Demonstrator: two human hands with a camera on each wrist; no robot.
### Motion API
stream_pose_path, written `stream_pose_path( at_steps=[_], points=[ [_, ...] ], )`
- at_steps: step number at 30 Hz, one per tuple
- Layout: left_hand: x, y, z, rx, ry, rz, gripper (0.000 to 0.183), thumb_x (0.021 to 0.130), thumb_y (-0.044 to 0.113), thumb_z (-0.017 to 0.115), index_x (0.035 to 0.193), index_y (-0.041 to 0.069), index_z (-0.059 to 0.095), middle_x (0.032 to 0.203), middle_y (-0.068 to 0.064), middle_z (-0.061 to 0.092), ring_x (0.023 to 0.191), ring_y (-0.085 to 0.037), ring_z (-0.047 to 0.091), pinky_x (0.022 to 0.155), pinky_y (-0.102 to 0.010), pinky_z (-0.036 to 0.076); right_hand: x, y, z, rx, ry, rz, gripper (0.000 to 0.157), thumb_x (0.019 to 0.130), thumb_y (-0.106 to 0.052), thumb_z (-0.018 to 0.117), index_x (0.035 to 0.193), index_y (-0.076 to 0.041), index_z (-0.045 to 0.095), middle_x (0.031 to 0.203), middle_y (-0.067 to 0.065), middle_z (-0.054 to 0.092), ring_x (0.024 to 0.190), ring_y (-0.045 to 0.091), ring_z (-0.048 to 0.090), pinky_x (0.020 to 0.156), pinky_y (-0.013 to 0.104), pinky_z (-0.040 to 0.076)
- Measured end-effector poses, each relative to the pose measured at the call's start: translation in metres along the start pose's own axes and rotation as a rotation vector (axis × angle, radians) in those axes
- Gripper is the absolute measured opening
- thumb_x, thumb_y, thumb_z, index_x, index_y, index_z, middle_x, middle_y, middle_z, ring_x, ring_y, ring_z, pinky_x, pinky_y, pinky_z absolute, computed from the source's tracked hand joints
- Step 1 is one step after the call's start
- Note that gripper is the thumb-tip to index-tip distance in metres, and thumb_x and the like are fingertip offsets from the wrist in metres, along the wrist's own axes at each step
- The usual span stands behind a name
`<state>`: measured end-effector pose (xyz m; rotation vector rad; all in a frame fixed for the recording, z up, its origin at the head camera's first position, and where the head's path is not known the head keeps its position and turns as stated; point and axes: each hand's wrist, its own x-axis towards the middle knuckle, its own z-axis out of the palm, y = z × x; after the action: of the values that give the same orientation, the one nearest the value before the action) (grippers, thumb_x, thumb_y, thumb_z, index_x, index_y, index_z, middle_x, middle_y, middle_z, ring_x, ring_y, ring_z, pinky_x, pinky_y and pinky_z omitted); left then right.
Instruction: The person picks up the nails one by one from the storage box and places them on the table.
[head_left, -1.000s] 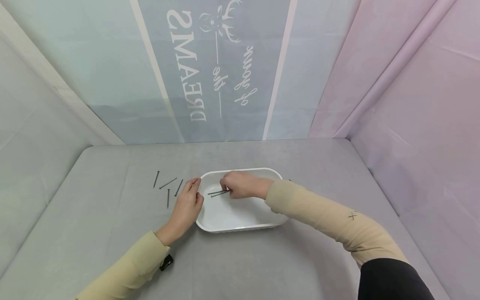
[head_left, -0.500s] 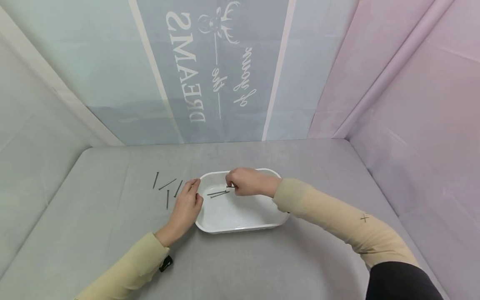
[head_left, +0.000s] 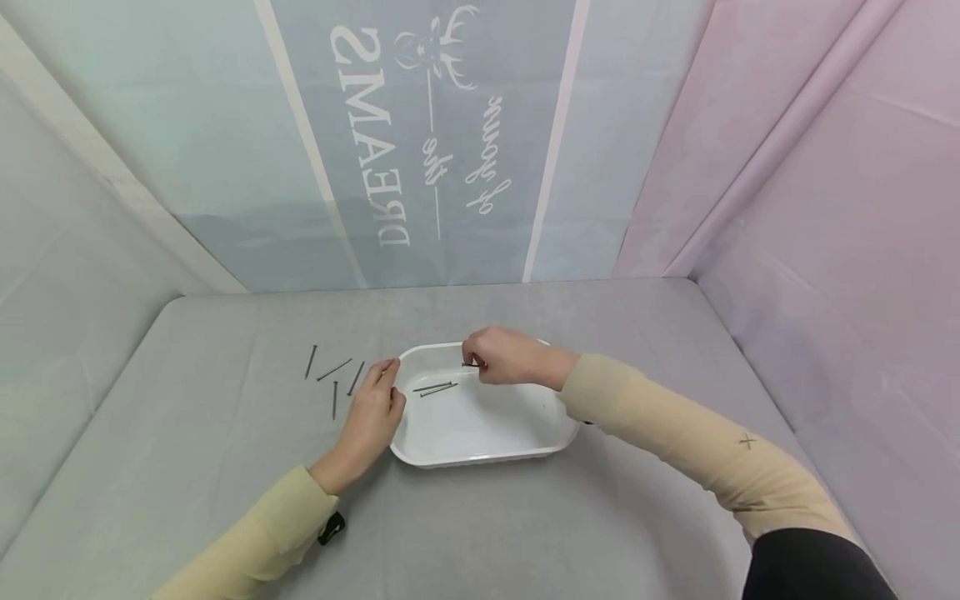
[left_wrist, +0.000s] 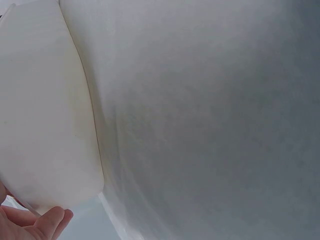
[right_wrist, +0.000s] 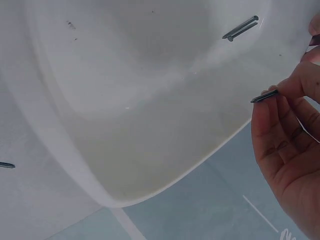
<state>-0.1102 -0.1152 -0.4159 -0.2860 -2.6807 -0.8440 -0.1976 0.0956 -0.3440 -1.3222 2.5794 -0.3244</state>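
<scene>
A white rectangular tray [head_left: 480,433] lies on the grey table. My left hand [head_left: 371,417] grips its left end, thumb and fingers on the rim; the left wrist view has these fingertips at the corner of the tray's outer wall [left_wrist: 47,110]. Over the tray's far rim, my right hand [head_left: 506,357] pinches a dark nail [right_wrist: 265,96] between thumb and fingers, with the pointed end sticking out. Below it, two nails [head_left: 435,388] lie side by side on the tray's floor. Several more nails [head_left: 334,400] are scattered on the table left of my left hand.
Another nail [right_wrist: 7,165] lies outside the tray, at the left edge of the right wrist view. Fabric walls surround the table, with a printed panel [head_left: 442,167] at the back. A small black object [head_left: 332,528] shows by my left sleeve.
My right hand has lifted away from the two nails in the tray and moved right and toward the far rim, carrying one nail. My left hand has stayed on the tray.
</scene>
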Motion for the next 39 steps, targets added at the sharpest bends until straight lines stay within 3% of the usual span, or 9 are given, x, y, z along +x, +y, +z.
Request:
stream_pose_path(
  at_steps=[12,30,39],
  points=[
    [0.0,0.0,0.001,-0.002,0.002,0.002,0.043,0.082,-0.007,0.052,0.124,-0.014,0.047,0.123,-0.024,0.047,0.107,-0.033,0.053,0.078,-0.037,0.051,-0.011,0.011,-0.004,0.035,0.067,0.001,0.021,0.071,0.008,0.054,0.087,-0.002,0.064,0.074,0.001,0.055,0.067,0.012,0.048,0.062,0.021,0.042],
    [0.001,0.0,0.001,-0.001,-0.004,-0.01,0.043,0.082,-0.007,0.052,0.124,-0.014,0.046,0.123,-0.025,0.047,0.104,-0.032,0.055,0.075,-0.036,0.051,-0.03,0.029,-0.013,0.082,0.113,0.106,0.019,0.074,0.005,0.058,0.09,-0.002,0.065,0.076,0.005,0.059,0.065,0.012,0.049,0.057,0.021,0.043],
    [0.0,0.0,0.001,0.004,-0.003,-0.012,0.043,0.081,-0.007,0.053,0.124,-0.014,0.046,0.123,-0.024,0.047,0.104,-0.032,0.055,0.074,-0.034,0.051,-0.042,0.04,-0.012,0.101,0.177,0.106,0.021,0.073,0.008,0.057,0.091,0.0,0.064,0.076,0.006,0.059,0.065,0.013,0.049,0.057,0.023,0.043]
  ],
)
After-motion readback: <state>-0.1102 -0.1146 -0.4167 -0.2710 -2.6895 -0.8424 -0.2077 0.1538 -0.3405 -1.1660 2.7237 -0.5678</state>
